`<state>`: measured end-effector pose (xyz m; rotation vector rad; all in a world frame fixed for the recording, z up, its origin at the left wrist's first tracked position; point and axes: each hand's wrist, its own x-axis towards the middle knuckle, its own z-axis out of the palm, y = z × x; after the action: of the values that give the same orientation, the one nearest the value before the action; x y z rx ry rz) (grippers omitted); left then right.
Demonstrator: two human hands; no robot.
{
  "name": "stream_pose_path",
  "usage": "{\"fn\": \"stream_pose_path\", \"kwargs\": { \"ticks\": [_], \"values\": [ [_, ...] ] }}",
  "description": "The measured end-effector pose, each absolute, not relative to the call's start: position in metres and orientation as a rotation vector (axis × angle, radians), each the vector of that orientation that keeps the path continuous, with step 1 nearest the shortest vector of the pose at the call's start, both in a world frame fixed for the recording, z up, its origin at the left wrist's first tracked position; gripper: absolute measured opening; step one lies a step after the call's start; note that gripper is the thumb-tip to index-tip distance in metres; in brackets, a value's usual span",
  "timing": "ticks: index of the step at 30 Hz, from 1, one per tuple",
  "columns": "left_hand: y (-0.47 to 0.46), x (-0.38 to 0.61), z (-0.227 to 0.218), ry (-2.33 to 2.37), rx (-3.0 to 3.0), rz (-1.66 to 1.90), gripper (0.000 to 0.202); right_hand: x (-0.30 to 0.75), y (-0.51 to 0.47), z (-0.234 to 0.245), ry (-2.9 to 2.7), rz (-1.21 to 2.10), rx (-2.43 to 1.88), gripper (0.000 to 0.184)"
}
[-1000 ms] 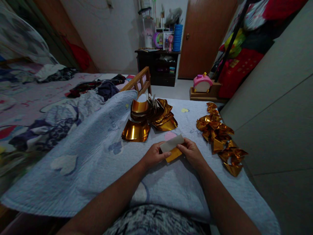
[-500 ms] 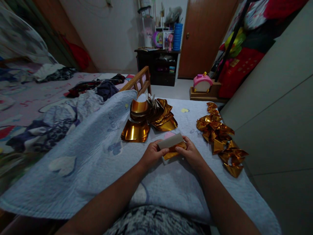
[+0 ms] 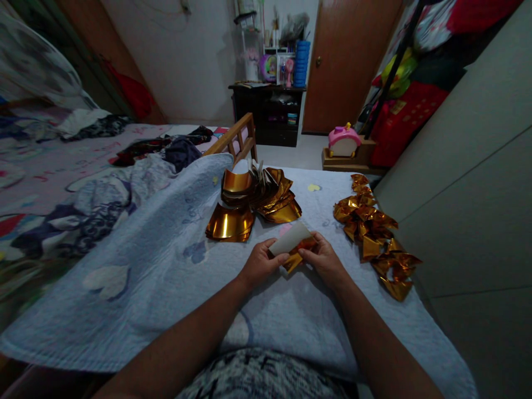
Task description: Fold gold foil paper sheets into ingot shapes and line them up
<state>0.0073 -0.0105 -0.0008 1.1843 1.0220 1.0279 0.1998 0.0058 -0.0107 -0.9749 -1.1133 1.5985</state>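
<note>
Between my two hands is a sheet of gold foil paper (image 3: 292,239), its pale back turned up and part of its shiny gold side showing below. My left hand (image 3: 261,262) pinches the left end, thumb on top. At the right end my right hand (image 3: 325,257) grips it, the thumb pressing on the gold part. Beyond my hands lies a fanned stack of gold foil sheets (image 3: 230,221) on the pale blue quilt (image 3: 166,288). To the right, several folded gold foil pieces (image 3: 376,233) form a row.
A wooden bed rail (image 3: 233,137) stands at the quilt's far edge. On the left, rumpled clothes (image 3: 103,205) cover another bed. A dark cabinet (image 3: 266,119) and a wooden door (image 3: 349,61) are at the back, a pink toy (image 3: 344,141) near the door. A pale panel (image 3: 474,183) borders the right side.
The foil sheet has tilted between my hands, its pale flap now slanting more steeply up to the right. My hands have stayed almost in the same place.
</note>
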Motion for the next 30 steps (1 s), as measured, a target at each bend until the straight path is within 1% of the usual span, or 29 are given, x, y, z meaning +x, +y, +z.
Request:
{"fn": "stream_pose_path", "kwargs": {
  "ticks": [4, 5, 6, 8, 9, 12, 13, 15, 19, 22, 25, 28, 30],
  "values": [
    [-0.008, 0.006, -0.007, 1.060, 1.215, 1.125, 0.033, 0.202, 0.009, -0.013, -1.155, 1.540, -1.014, 0.040],
    [-0.008, 0.005, -0.009, 1.061, 1.220, 1.168, 0.035, 0.202, 0.010, -0.013, -1.171, 1.525, -1.033, 0.041],
    [-0.007, 0.005, -0.011, 1.054, 1.231, 1.190, 0.043, 0.203, 0.011, -0.014, -1.189, 1.512, -1.047, 0.043],
    [-0.007, 0.004, -0.013, 1.039, 1.270, 1.192, 0.050, 0.202, 0.011, -0.015, -1.228, 1.479, -1.067, 0.051],
    [-0.007, 0.004, -0.014, 1.040, 1.305, 1.172, 0.047, 0.202, 0.011, -0.016, -1.254, 1.448, -1.086, 0.056],
    [-0.009, 0.004, -0.011, 1.098, 1.516, 1.072, 0.023, 0.202, 0.010, -0.019, -1.373, 1.270, -1.218, 0.069],
    [-0.009, 0.004, -0.010, 1.125, 1.606, 1.041, 0.018, 0.202, 0.010, -0.020, -1.415, 1.203, -1.264, 0.071],
    [-0.009, 0.004, -0.008, 1.159, 1.748, 1.001, 0.018, 0.202, 0.009, -0.020, -1.487, 1.095, -1.328, 0.075],
    [-0.008, 0.001, -0.009, 1.150, 1.829, 0.963, 0.030, 0.203, 0.009, -0.021, -1.634, 0.890, -1.430, 0.076],
    [-0.007, -0.001, -0.011, 1.132, 1.842, 0.916, 0.043, 0.204, 0.010, -0.025, -1.745, 0.645, -1.484, 0.072],
    [-0.007, -0.002, -0.013, 1.148, 1.885, 0.869, 0.048, 0.204, 0.011, -0.030, -1.865, 0.402, -1.504, 0.056],
    [-0.007, -0.002, -0.014, 1.157, 1.963, 0.844, 0.049, 0.203, 0.010, -0.031, -1.952, 0.305, -1.533, 0.038],
    [-0.007, -0.001, -0.015, 1.180, 2.045, 0.843, 0.047, 0.202, 0.009, -0.030, -1.969, 0.289, -1.552, 0.033]
  ]
}}
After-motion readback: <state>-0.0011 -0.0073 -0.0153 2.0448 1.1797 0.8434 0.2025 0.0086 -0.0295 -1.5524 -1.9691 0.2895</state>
